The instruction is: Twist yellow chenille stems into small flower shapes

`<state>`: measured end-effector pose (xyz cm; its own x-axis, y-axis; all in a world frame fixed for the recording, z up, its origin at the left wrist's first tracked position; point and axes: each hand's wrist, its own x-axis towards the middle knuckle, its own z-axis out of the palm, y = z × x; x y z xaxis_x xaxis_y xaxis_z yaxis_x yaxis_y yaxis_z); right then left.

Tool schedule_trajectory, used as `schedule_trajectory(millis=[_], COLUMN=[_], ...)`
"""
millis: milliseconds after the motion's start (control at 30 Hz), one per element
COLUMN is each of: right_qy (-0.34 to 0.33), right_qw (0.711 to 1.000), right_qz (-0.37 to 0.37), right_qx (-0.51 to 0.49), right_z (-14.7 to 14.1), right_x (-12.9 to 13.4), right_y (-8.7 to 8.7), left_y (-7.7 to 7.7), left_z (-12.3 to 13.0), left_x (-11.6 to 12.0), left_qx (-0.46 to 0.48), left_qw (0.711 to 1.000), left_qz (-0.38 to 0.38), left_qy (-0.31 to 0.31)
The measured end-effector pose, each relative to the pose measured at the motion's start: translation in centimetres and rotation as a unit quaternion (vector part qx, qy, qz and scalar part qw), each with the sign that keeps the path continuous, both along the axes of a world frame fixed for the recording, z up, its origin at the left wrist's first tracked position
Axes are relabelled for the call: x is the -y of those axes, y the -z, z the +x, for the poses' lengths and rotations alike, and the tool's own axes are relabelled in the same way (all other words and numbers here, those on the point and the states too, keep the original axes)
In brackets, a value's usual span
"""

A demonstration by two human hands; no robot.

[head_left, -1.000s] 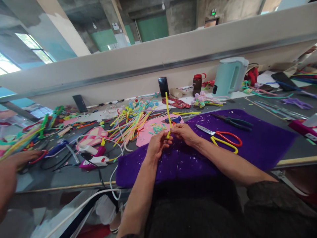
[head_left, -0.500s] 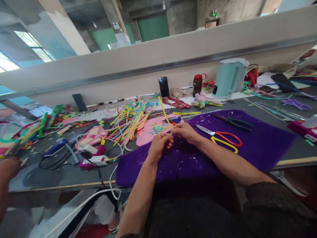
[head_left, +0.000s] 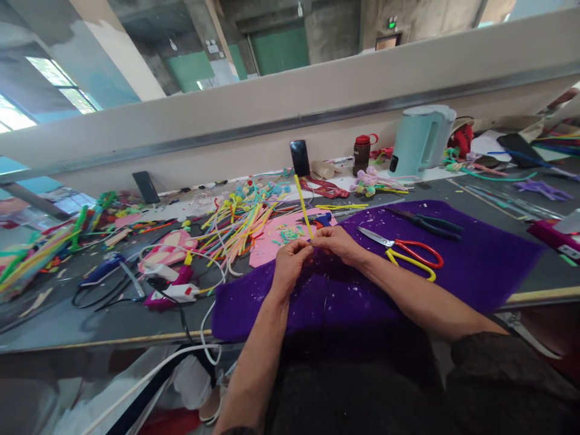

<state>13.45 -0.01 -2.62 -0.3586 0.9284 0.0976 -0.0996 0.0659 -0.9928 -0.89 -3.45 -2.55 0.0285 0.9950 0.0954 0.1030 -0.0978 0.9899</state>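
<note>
A yellow pipe cleaner stands nearly upright from between my fingertips, its lower end hidden by them. My left hand and my right hand meet around that end, both closed in a pinch over the purple cloth. Just beyond them lies a pink sheet bearing small green and yellow pieces and a blue glue gun. Scissors with red and yellow handles rest on the cloth to the right, below dark-handled pliers.
Bundled coloured pipe cleaners lie left of the pink sheet. A power strip with cables and another glue gun are farther left. At the back stand a phone, a brown bottle and a mint kettle.
My hands have come closer together, and the yellow pipe cleaner has turned more upright. Another person's hand at the left edge has gone out of view.
</note>
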Motion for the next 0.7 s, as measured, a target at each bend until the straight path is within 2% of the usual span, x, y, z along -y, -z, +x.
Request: schedule_trajectory(millis=[133, 267, 400, 467, 533, 600, 700], right_qy=[0.0, -0.001, -0.017, -0.028, -0.036, -0.027, 0.004], right_qw=[1.0, 0.998, 0.993, 0.99, 0.989, 0.99, 0.994], right_qz=[0.021, 0.035, 0.032, 0.019, 0.005, -0.004, 0.002], right_qx=[-0.006, -0.05, -0.111, -0.134, -0.143, -0.138, -0.111], right_z=[-0.1, -0.3, -0.8, -1.1, -1.4, -1.5, -1.4], right_x=[-0.1, 0.3, 1.2, 1.6, 1.8, 1.8, 1.5], right_y=[0.3, 0.3, 0.0, -0.2, -0.4, -0.4, -0.3], left_y=[-0.1, -0.1, -0.3, -0.5, -0.5, -0.5, -0.3], left_z=[-0.1, -0.4, -0.8, -1.0, -1.1, -1.0, -0.7], left_x=[0.0, -0.2, -0.3, -0.3, -0.3, -0.2, -0.1], left_qx=[0.028, 0.109, 0.242, 0.292, 0.311, 0.297, 0.221], left_qw=[0.999, 0.989, 0.946, 0.923, 0.913, 0.92, 0.958], left_qz=[-0.016, -0.097, -0.184, -0.207, -0.214, -0.207, -0.159], left_qy=[-0.002, 0.039, 0.114, 0.143, 0.157, 0.15, 0.092])
